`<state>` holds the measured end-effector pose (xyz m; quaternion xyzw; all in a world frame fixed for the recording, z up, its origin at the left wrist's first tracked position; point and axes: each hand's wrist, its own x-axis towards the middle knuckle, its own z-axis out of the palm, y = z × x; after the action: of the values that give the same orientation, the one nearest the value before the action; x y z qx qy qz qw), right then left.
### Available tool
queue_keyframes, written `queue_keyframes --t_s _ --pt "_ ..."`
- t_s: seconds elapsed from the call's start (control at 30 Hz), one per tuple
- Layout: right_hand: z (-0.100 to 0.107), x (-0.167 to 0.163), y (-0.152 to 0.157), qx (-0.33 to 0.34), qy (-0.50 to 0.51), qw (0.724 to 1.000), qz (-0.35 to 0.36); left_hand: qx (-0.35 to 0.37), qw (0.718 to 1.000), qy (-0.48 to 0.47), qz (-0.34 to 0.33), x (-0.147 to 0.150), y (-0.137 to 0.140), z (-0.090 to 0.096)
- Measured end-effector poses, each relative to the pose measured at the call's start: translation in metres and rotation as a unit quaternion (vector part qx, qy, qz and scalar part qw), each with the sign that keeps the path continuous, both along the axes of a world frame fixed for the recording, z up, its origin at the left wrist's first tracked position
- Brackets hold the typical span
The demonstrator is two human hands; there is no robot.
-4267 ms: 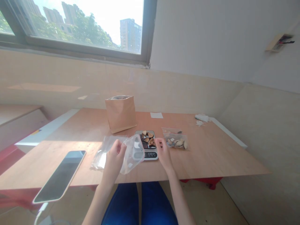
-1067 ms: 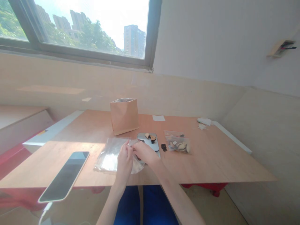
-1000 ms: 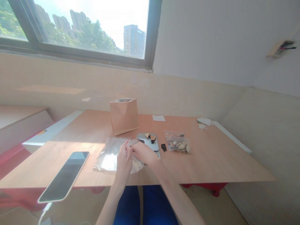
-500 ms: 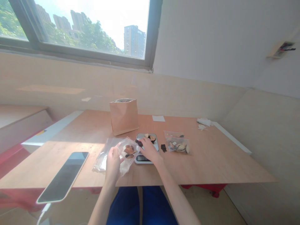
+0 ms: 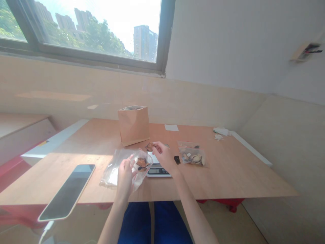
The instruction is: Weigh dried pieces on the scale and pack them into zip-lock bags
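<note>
My left hand [image 5: 125, 173] grips a clear plastic bag [image 5: 111, 169], its mouth facing right. Inside the bag lie several brown and dark dried slices [image 5: 141, 162]. My right hand [image 5: 164, 156] pinches a curled brown dried slice [image 5: 150, 146], raised just above a small white digital scale [image 5: 159, 175]. Much of the weighing plate is hidden behind that hand, so I cannot tell what lies on it. To the right, a dark dried piece [image 5: 177, 159] rests on the table, beside a zip bag [image 5: 194, 157] of pale and dark dried slices.
An open brown paper bag [image 5: 133, 125] stands behind the plastic bag. A phone [image 5: 67, 193] with a cable lies at the left front edge. On the wooden table [image 5: 228, 176] there is also a white paper [image 5: 171, 127], and crumpled white scraps [image 5: 220, 133] lie at the far right.
My right hand has lifted from the scale plate, now with a brown slice in its fingers. Dark and pale pieces seen on the plate before are no longer visible. The left hand still grips the bag.
</note>
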<state>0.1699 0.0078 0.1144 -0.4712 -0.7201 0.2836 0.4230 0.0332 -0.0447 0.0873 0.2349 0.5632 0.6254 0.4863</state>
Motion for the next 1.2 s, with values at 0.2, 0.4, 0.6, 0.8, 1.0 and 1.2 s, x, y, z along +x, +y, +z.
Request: queue_keyframes --t_s 0.2,0.4,0.6,0.8,1.0,1.2 --pt "0.012 -0.011 -0.004 0.071 -0.091 0.991 0.073 -0.001 0.999 -0.036 -0.017 0.008 -0.002 0.011" --pt "-0.021 0.011 0.031 0.106 -0.141 0.983 -0.043 0.01 0.999 -0.042 0.001 0.002 -0.003 0.008" --pt "-0.057 0.026 0.047 0.057 -0.32 0.943 -0.062 0.004 0.999 -0.041 -0.002 0.0 -0.003 0.006" --pt "-0.065 0.025 0.052 0.065 -0.317 0.943 -0.075 0.002 0.998 -0.057 0.006 0.002 -0.005 0.011" --pt "-0.063 0.028 0.052 0.042 -0.192 0.978 -0.069 -0.007 0.998 -0.06 0.006 0.004 -0.005 0.017" --pt "-0.008 0.014 0.021 0.039 0.01 0.999 0.027 -0.007 0.999 -0.05 0.002 0.008 -0.004 0.015"
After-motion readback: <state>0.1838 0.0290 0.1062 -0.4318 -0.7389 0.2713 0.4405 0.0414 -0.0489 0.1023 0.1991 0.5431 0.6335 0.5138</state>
